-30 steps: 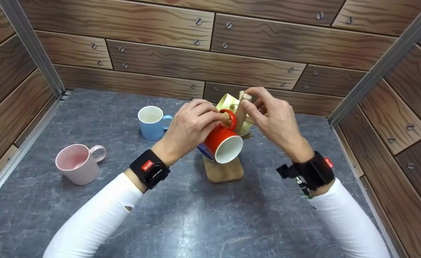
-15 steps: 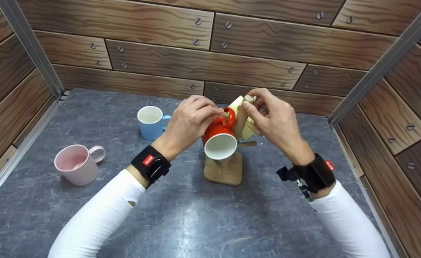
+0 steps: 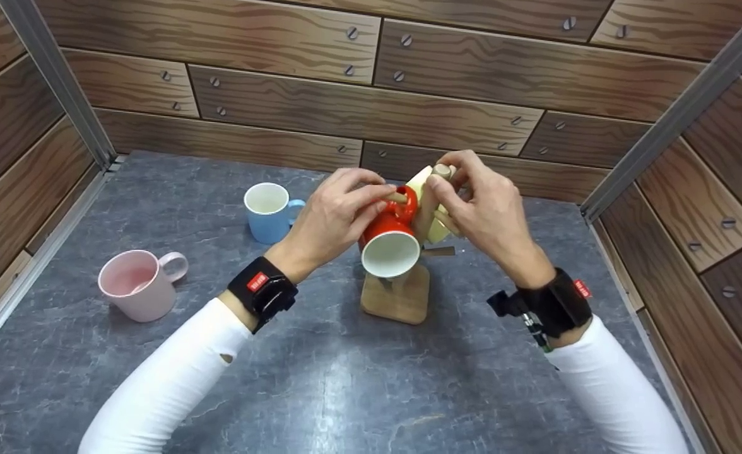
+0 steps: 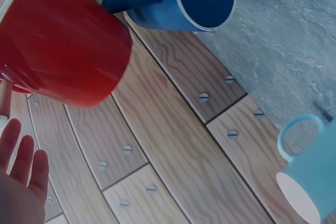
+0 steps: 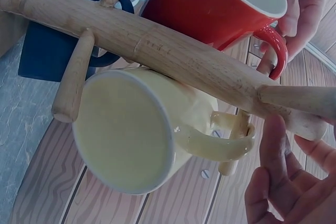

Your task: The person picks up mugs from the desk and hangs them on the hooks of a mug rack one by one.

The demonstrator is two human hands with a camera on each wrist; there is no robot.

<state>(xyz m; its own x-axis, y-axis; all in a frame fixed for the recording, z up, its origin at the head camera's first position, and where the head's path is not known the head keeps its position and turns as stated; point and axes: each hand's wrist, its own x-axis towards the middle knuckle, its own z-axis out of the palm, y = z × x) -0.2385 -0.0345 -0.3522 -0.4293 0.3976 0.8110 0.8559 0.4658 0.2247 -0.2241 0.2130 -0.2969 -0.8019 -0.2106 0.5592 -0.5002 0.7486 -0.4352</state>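
Observation:
A wooden mug tree stands on a square base (image 3: 395, 301), its post (image 5: 173, 56) crossing the right wrist view. The red mug (image 4: 63, 40) hangs by its handle on an upper peg, mouth tilted down toward me. My left hand (image 3: 330, 214) pinches that peg's tip beside the handle. At the top of the post, my right hand (image 3: 491, 205) grips with thumb and fingers. A pale yellow mug (image 5: 126, 135) hangs on another peg near the right hand. Lower down hangs a dark blue mug (image 4: 157, 1), hidden behind the red one in the head view.
To the left, a light blue mug (image 3: 267, 217) and a pink mug (image 3: 141, 293) stand upright on the grey tabletop (image 3: 320, 391). Wood-patterned walls (image 3: 270, 126) enclose the back and sides. A bare lower peg (image 3: 439, 251) sticks out to the right.
The mug tree has turned, so the red mug's mouth swung left to face me and the dark blue mug passed out of head view. Both hands stay at the tree.

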